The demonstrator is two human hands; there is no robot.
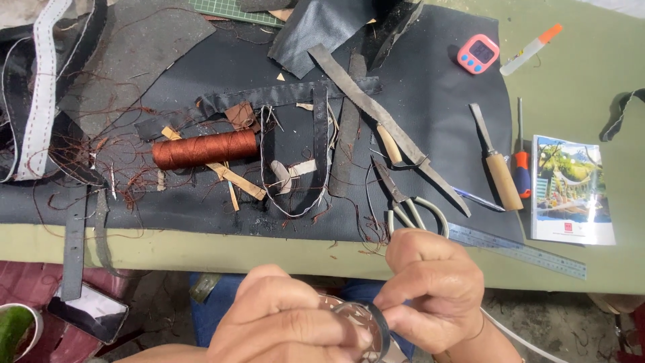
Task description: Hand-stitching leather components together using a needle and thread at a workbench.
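My left hand (289,323) and my right hand (430,286) meet below the table's front edge. Both grip a small round clear-faced object with a dark rim (366,326); its exact kind is hard to tell. A dark strap or band seems to run from it under my right fingers. On the black leather sheet (430,87) above lie a spool of rust-brown thread (205,149), scissors (406,202) and several dark leather strips (349,121).
A steel ruler (517,249) lies at the table's front edge. Right of the sheet are a wooden-handled chisel (497,168), a screwdriver (522,168), a booklet (571,191), a pink timer (478,54) and a marker (531,50). A phone (87,310) lies on the floor at lower left.
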